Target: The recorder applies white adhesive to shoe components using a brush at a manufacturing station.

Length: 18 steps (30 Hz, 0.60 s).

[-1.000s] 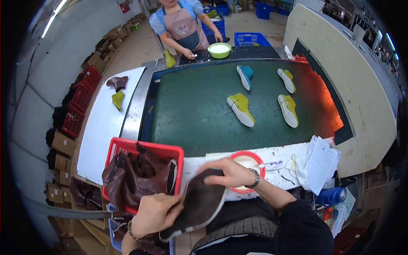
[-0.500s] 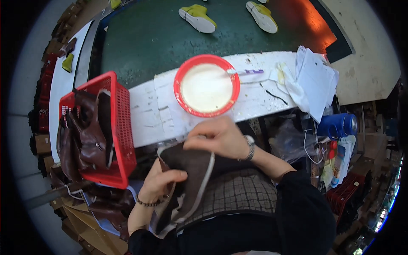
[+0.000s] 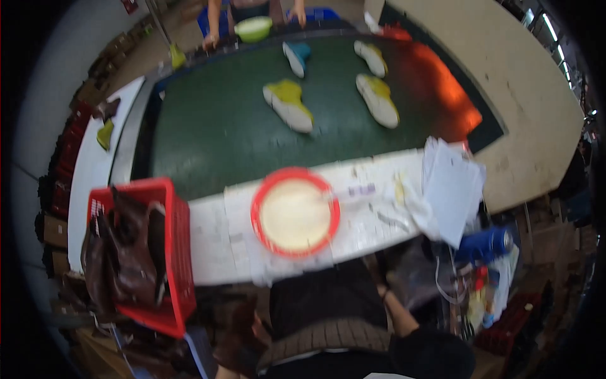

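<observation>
Brown leather shoe upper (image 3: 243, 328) held low below near edge of white worktable (image 3: 221, 234), left hand (image 3: 259, 330) against it, grip unclear through blur. Right hand (image 3: 377, 281) under table edge near dark piece, open or closed: cannot tell. Round red-rimmed bowl of cream glue (image 3: 295, 211) close to near edge; risk: blind upward lift knocks bowl, spills glue.

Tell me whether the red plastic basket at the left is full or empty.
Full: the red plastic basket is stuffed with dark brown leather pieces that rise above its rim.
</observation>
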Each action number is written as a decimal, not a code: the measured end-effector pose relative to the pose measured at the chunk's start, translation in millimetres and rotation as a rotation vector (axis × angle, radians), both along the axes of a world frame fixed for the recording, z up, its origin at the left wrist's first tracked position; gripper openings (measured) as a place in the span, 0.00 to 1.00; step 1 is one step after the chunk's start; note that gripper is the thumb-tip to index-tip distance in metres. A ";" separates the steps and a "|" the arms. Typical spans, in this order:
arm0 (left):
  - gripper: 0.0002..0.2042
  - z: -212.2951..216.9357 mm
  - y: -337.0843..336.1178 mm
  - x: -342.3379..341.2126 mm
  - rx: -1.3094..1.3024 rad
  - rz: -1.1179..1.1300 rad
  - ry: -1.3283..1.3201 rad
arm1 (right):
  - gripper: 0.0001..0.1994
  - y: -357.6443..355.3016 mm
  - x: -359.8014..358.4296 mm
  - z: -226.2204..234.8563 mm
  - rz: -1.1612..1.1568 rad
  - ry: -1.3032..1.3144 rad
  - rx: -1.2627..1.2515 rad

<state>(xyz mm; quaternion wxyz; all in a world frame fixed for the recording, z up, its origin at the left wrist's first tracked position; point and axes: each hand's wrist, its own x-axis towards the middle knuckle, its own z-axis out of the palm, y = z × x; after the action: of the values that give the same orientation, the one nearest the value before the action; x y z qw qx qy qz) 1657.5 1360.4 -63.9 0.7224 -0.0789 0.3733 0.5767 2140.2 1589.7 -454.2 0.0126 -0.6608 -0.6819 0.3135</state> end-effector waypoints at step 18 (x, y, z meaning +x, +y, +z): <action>0.20 -100.3 168.3 -152.1 0.195 0.166 0.155 | 0.18 296.9 -184.4 126.5 -0.111 0.406 -0.462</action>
<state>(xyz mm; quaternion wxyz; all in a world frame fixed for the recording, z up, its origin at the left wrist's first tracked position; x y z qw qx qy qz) 1505.5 1528.7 -164.2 0.6455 0.0059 0.3621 0.6724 1955.8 1886.6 -327.7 0.0152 -0.6063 -0.5391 0.5844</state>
